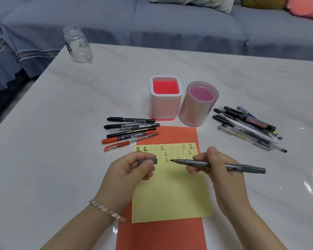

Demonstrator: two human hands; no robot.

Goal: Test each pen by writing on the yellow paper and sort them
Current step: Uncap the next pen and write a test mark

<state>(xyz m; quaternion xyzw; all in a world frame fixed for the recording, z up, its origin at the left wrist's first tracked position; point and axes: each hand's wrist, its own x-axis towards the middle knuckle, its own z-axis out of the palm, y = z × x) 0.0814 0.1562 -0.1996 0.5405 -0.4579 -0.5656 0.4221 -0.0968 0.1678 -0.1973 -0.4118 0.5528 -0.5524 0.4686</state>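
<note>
Marker level, tip pointing left | right hand fingers pinch it | left hand fingers grip cap

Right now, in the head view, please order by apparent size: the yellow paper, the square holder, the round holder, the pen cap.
Largest: yellow paper.
Next: square holder and round holder, too alike to rank.
Smallest: pen cap, partly hidden in the left hand.

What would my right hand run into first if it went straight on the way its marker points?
Most likely the grey cap held in the left hand: the right hand aims its grey marker straight at it. Depth is uncertain.
</note>
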